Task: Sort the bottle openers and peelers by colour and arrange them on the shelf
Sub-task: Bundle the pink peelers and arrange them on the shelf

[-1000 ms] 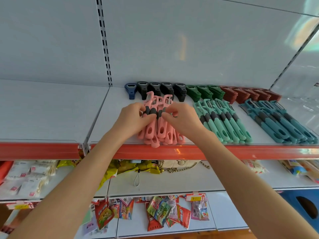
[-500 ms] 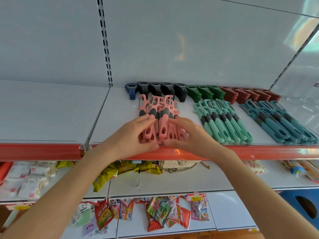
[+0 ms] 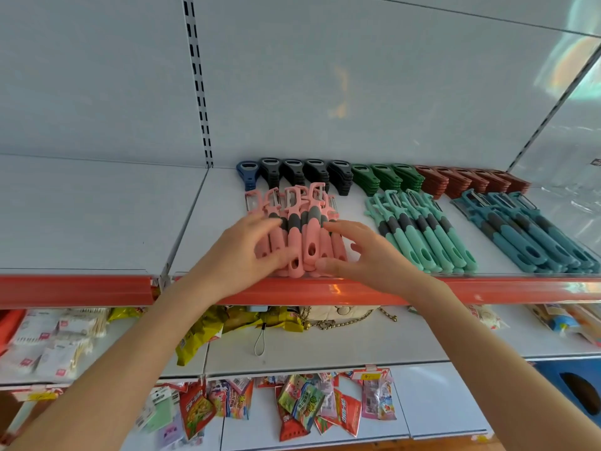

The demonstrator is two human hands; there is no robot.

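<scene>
Hands drawn apart: left hand (image 3: 240, 255) and right hand (image 3: 367, 258) open, empty, flanking pink peelers (image 3: 309, 242)

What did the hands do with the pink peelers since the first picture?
A second ago both hands gripped the pink peelers near the grey necks. They have let go and slid back towards the shelf edge: left hand and right hand now flank the bunch, fingers straight. The mint peelers, teal peelers and bottle openers behind stayed put.
</scene>
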